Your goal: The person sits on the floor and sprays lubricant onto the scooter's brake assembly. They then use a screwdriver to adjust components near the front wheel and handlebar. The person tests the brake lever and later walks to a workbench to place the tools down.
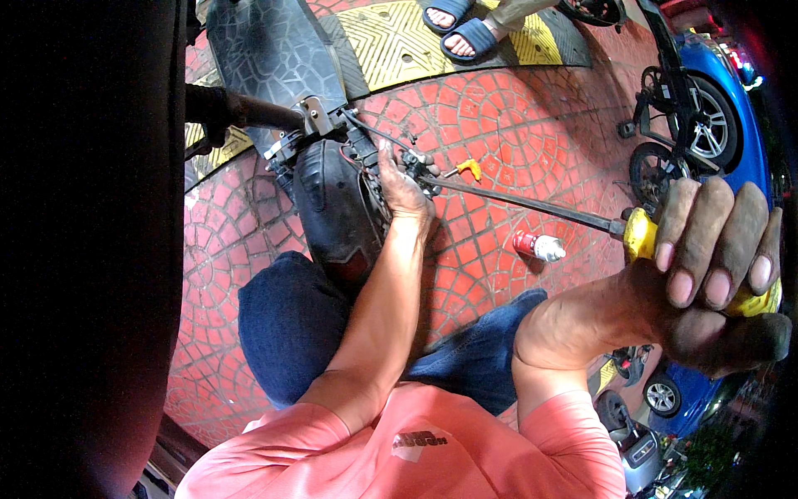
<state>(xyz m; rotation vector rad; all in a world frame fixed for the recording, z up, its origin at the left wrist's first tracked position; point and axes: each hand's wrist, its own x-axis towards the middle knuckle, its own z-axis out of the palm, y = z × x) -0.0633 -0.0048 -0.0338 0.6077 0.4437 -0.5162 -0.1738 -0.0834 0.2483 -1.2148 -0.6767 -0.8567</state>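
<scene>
My right hand (706,274), dark with grime, is wrapped round the yellow handle of a long screwdriver (532,202). Its shaft runs leftward, and the tip end reaches a small metal part (418,166) beside the wheel. Around that part my left hand (405,191) is closed, with thumb and fingertips showing on either side. A thin dark cable (374,126) runs close to the part. Next to my left hand stands the dark wheel and fender (337,200) of an electric scooter. Exactly where the screwdriver tip sits is hard to make out.
A small yellow piece (470,170) shows just right of my left hand. A red-and-white bottle (539,246) lies on the red paving. The scooter's deck (270,54) extends away by a yellow-black ramp (391,46). Another person's sandalled feet (468,40) are there; a blue car (731,108) stands right.
</scene>
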